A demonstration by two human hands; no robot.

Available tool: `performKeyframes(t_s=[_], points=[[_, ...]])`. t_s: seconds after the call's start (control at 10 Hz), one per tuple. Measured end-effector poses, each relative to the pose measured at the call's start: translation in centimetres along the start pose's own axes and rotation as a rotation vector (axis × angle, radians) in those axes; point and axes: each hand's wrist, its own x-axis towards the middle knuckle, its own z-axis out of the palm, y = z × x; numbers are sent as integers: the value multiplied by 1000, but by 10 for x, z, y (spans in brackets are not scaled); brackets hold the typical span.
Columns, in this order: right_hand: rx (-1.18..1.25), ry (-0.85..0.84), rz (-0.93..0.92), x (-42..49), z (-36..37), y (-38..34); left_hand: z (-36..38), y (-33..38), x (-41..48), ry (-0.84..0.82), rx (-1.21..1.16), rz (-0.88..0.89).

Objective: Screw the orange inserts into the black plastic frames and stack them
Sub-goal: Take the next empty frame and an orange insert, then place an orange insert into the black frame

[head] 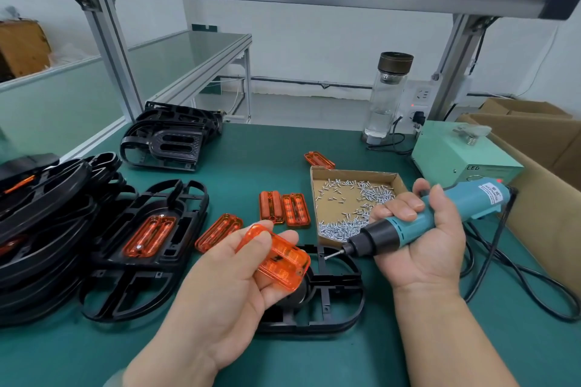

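My left hand (226, 286) holds an orange insert (278, 261) between thumb and fingers, lifted above a black plastic frame (333, 305) that lies on the green mat in front of me. My right hand (418, 239) grips a teal electric screwdriver (434, 214), its bit pointing left and down over that frame's upper edge with a screw at its tip. Left of it another black frame (138, 248) carries an orange insert (149, 237) in its middle. Several loose orange inserts (284, 207) lie on the mat.
A cardboard tray of small silver screws (352, 201) sits by my right hand. Stacks of black frames stand at the left (41, 229) and back left (169, 138). A glass bottle (388, 94), a pale green power box (462, 154) and cardboard boxes (540, 173) are at the right; the screwdriver's cable trails there.
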Motion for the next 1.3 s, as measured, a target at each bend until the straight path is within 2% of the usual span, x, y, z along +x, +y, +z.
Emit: performKeyframes(t_s=[0.2, 0.4, 0.5, 0.6, 0.7, 1.0, 1.3], points=[[4, 2, 3, 0, 0, 1, -12, 4, 2, 102, 527, 350], [4, 2, 5, 0, 0, 0, -25, 8, 6, 146, 636, 349], [7, 3, 6, 0, -1, 1, -28, 11, 6, 137, 875, 361], [-5, 4, 7, 0, -1, 1, -29, 13, 7, 183, 1068, 463], [-7, 3, 8, 0, -1, 1, -29, 15, 9, 220, 1215, 482], [1, -1, 12, 0, -2, 1, -29, 10, 15, 244, 1362, 364], [2, -1, 10, 0, -1, 1, -28, 12, 9, 405, 1782, 409]])
